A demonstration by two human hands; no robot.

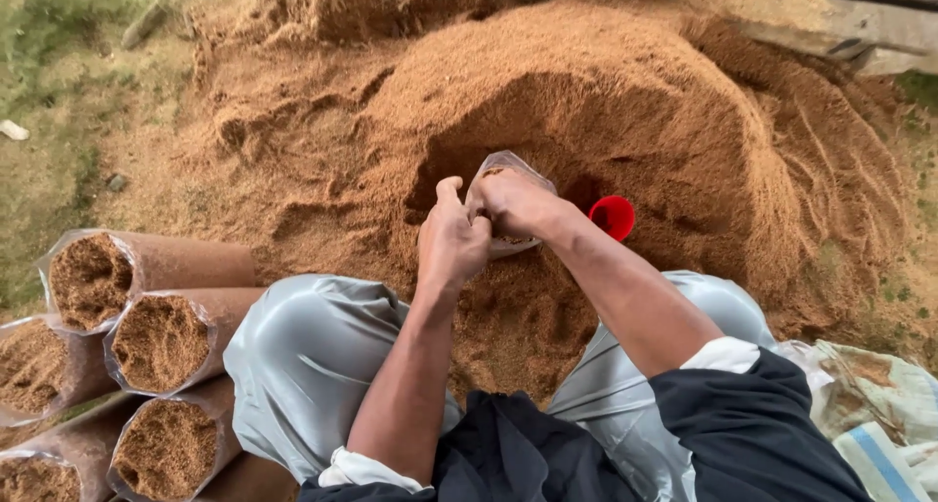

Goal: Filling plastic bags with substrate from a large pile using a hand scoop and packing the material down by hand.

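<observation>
A clear plastic bag [508, 165] partly filled with brown sawdust stands upright against the big sawdust heap [625, 92]. My right hand [513, 201] presses into the bag's open mouth, covering most of it. My left hand [449, 238] grips the bag's near side, fingers curled. A small red cup [614, 216] lies on the sawdust just right of the bag, its mouth facing me.
Several filled plastic bags of sawdust [161, 341] lie stacked on their sides at the lower left. My knees in grey trousers [313, 355] frame the work spot. A woven sack [879, 404] lies at the lower right. Grass [49, 92] borders the heap on the left.
</observation>
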